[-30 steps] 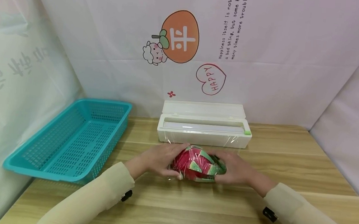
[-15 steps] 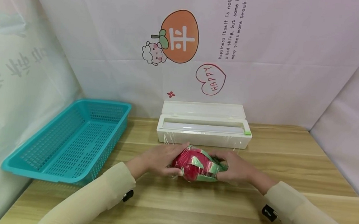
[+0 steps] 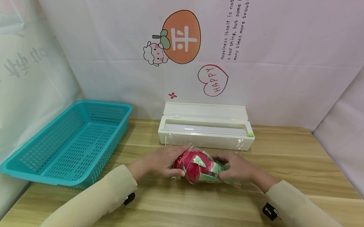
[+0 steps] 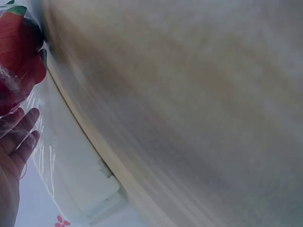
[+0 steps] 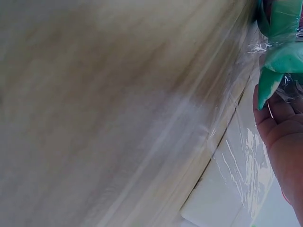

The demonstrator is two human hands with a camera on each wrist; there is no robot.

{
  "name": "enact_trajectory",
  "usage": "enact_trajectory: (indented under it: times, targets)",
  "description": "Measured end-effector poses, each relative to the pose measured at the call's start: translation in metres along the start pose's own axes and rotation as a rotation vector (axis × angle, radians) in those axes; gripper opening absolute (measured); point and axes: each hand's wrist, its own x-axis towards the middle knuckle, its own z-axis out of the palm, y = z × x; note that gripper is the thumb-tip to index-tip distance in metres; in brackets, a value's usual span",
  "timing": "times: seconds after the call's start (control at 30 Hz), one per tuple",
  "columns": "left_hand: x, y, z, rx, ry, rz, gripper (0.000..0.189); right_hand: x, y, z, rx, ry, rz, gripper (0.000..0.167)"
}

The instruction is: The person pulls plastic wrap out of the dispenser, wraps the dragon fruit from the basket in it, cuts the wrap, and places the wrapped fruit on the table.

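A red dragon fruit [image 3: 193,165] with green scales lies on its side between both hands, clear cling film [image 5: 251,156] stretched over it. My left hand [image 3: 163,160] grips its red end, thumb toward me and fingers behind. At the green, leafy end, my right hand [image 3: 238,168] holds the fruit and film from the other side. In the left wrist view, fingertips [image 4: 29,118] touch the film beneath the red skin [image 4: 16,61]. The right wrist view has green leaf tips [image 5: 281,61] resting over the fingers. Film runs back toward a white cling film dispenser [image 3: 203,141].
The dispenser stands at the back wall with its lid [image 3: 206,111] raised, a roll [image 3: 205,129] inside and a green slider [image 3: 250,134] at its right. A teal plastic basket [image 3: 39,178] stands at the left. Wooden tabletop [image 3: 191,216] stretches in front of the hands.
The dragon fruit has turned slightly in the hands, showing more red skin and shifted scales. Both hands stay at its ends; the right thumb has moved a little. Basket and dispenser stay in place.
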Motion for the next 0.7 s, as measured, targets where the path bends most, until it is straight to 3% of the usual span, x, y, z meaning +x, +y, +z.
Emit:
enact_trajectory:
  times: [0.2, 0.5, 0.57, 0.7]
  targets:
    - [0.0, -0.003, -0.003, 0.035, 0.052, 0.028, 0.088, 0.002, 0.004, 0.0, 0.01, -0.008, 0.006, 0.063]
    - [0.008, 0.001, -0.009, 0.046, 0.294, 0.241, 0.106, 0.002, 0.001, -0.002, 0.013, -0.021, -0.016, 0.062]
    - [0.011, 0.004, -0.008, 0.076, 0.3, 0.292, 0.109, 0.002, 0.001, -0.002, 0.018, -0.022, -0.02, 0.062]
    - [0.015, 0.01, -0.004, 0.113, 0.263, 0.338, 0.109, 0.001, 0.001, -0.001, 0.023, -0.025, -0.021, 0.061]
